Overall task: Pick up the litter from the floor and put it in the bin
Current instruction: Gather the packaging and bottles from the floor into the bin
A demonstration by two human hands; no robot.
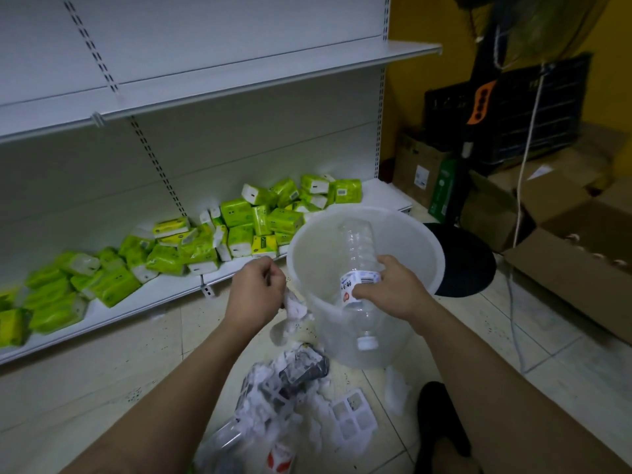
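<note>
A white translucent bin (403, 234) stands on the tiled floor. My right hand (393, 289) grips an empty clear plastic bottle (359, 258) around its label, cap end down toward me, bottom end over the bin's mouth. My left hand (256, 295) is closed on a crumpled white tissue (294, 307) just left of the bin's rim. More litter (284, 395) lies on the floor in front of the bin: crumpled tissues, a grey wrapper, a white plastic tray (354, 419) and a clear bottle (225, 439).
White metal shelving (205, 90) fills the left, its bottom shelf heaped with several green tissue packs (212, 241). A fan's black base (465, 261) sits behind the bin. Cardboard boxes (564, 241) and a dark crate are at the right. My dark shoe (441, 422) is near the litter.
</note>
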